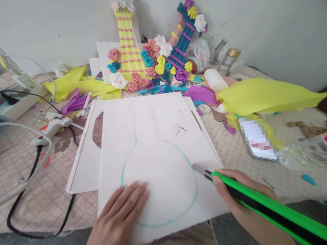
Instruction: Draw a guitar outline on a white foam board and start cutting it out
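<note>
A white sheet of card (158, 148) lies in front of me with a green guitar-shaped outline (188, 164) drawn on it. My left hand (117, 223) rests flat on its lower left part, fingers stretched out. My right hand (241, 192) is closed around a green and black utility knife (265, 209). The knife's blade tip (197, 168) touches the card right at the outline's right side. A second white sheet (82, 163) with a cut-out hole lies under the first, sticking out to the left.
Two paper guitars with paper flowers (131, 49) (181, 38) lean on the wall behind. A glue gun (52, 129) and black cable (33, 174) lie left. Yellow paper (264, 95), a phone (257, 141) and a clear bottle (324, 147) lie right.
</note>
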Motion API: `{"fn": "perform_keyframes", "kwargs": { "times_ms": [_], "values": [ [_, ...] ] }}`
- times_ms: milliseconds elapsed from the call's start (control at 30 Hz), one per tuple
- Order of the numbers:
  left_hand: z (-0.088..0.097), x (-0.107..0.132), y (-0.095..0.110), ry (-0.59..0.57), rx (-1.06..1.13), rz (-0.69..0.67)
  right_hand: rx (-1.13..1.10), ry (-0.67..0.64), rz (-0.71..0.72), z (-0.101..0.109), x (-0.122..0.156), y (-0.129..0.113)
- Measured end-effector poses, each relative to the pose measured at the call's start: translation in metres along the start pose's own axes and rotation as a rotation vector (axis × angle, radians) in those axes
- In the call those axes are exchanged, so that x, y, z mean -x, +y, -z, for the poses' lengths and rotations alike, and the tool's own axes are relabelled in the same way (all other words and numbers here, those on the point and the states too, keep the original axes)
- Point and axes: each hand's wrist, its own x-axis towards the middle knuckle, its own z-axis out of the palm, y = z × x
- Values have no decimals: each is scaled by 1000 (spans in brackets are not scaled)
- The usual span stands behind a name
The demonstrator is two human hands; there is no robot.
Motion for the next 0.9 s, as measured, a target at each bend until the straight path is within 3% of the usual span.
{"fn": "perform_keyframes", "kwargs": {
  "times_ms": [267, 467, 700, 900],
  "values": [
    [1, -1, 2, 12, 15, 25, 38, 42, 57, -2, 10, 1],
    [0, 0, -3, -11, -40, -52, 65, 57, 33, -2, 17, -1],
    [-1, 1, 3, 3, -13, 11, 79, 14, 75, 4, 32, 9],
    [-1, 1, -7, -48, 26, -38, 39, 30, -28, 3, 36, 5]
  ]
}}
